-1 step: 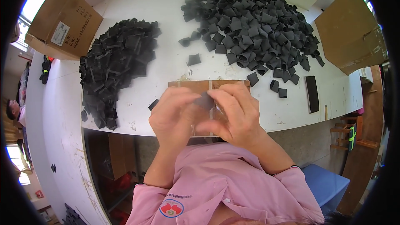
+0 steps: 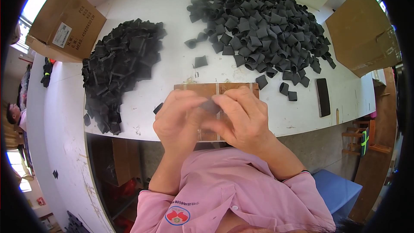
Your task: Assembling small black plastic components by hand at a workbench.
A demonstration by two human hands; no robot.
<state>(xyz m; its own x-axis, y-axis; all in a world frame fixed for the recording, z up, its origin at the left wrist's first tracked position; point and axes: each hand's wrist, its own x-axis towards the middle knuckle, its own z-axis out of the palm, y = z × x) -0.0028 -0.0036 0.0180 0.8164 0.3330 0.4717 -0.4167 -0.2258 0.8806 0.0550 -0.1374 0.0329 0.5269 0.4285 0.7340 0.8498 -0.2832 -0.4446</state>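
Between both my hands, over a brown wooden board (image 2: 198, 88), is a small dark grey fabric sleeve (image 2: 210, 106), mostly covered by fingers. My left hand (image 2: 177, 114) pinches its left side and looks a little smeared. On the other side, the fingertips of my right hand (image 2: 243, 114) grip it from above, with the thumb underneath. A loose dark piece (image 2: 158, 108) lies just beyond my left wrist. Ahead, a single flat sleeve (image 2: 201, 61) rests on the white table (image 2: 172, 67).
A large heap of grey sleeves (image 2: 267, 30) spreads at the back right; a darker heap (image 2: 118, 69) lies at the left. Cardboard boxes (image 2: 71, 21) (image 2: 364, 32) flank the table. A black phone-like slab (image 2: 323, 98) lies at right, near a blue stool (image 2: 336, 192).
My right fingertips and thumb have shifted slightly left, toward my left hand, and less of the sleeve shows. Everything else stays the same.
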